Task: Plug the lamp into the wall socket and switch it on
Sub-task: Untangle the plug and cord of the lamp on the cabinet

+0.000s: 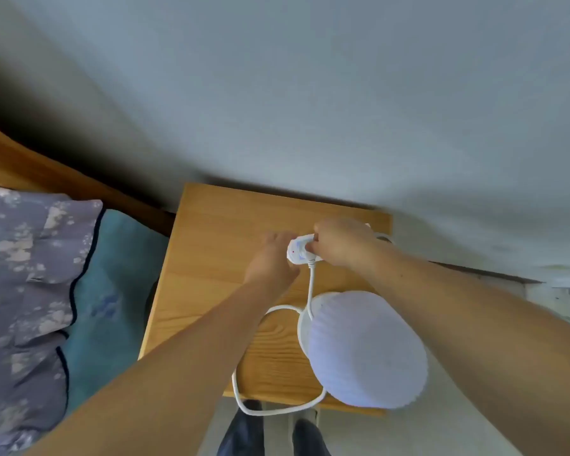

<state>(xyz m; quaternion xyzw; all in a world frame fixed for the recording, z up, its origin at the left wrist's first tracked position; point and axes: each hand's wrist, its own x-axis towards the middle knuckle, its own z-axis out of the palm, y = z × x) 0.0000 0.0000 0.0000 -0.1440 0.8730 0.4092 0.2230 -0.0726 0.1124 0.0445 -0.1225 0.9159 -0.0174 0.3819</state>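
Observation:
A white lamp with a round pleated shade stands on the near right part of a wooden bedside table. Its white cord loops over the table's front edge and runs up to a white socket block with a small red dot, held above the table's far side. My left hand grips the socket block from the left. My right hand pinches the white plug at the block's right end. How far the plug sits in the block is hidden by my fingers.
A pale wall rises right behind the table. A bed with a teal sheet and a floral purple pillow lies to the left. My dark shoes stand on the floor below the table's front edge.

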